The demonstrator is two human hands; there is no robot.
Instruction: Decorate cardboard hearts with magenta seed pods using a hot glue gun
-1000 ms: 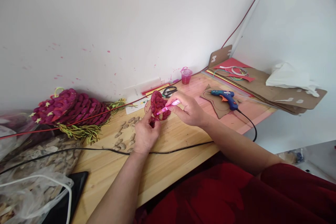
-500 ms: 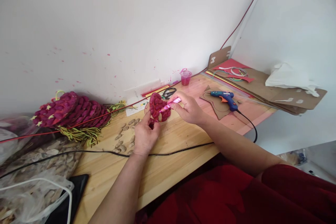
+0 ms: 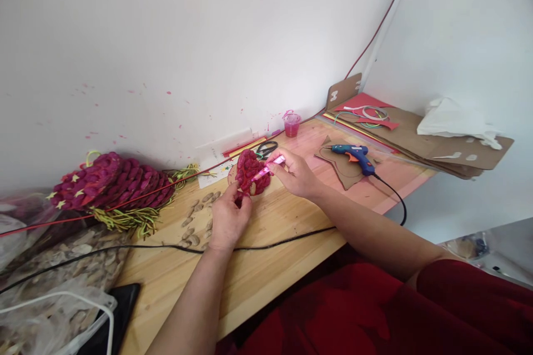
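My left hand [image 3: 231, 213] grips the lower left edge of a craft piece [image 3: 249, 163] covered in magenta-painted peanut shells. Between the thumb and fingers of my right hand [image 3: 293, 172] is a slim pink-and-white paintbrush [image 3: 263, 172]. Its tip meets the painted shells; the bristles are too small to make out. Unpainted peanut shells [image 3: 189, 231] lie scattered on the wooden table to the left of my left hand. Behind the piece, black-handled scissors [image 3: 266, 148] rest near a white sheet.
A cup of magenta paint [image 3: 292, 126] stands by the wall. To the right, a blue glue gun [image 3: 353, 156] lies on cut cardboard [image 3: 345, 173]. Finished-looking magenta shell pieces with yellow fringe [image 3: 120, 183] lie at left. A black cord [image 3: 266, 244] crosses the table; a bag of shells [image 3: 75, 266] sits front left.
The camera view has shifted slightly. The brush tip stays on the painted shells, and both hands keep their grips with barely any movement.
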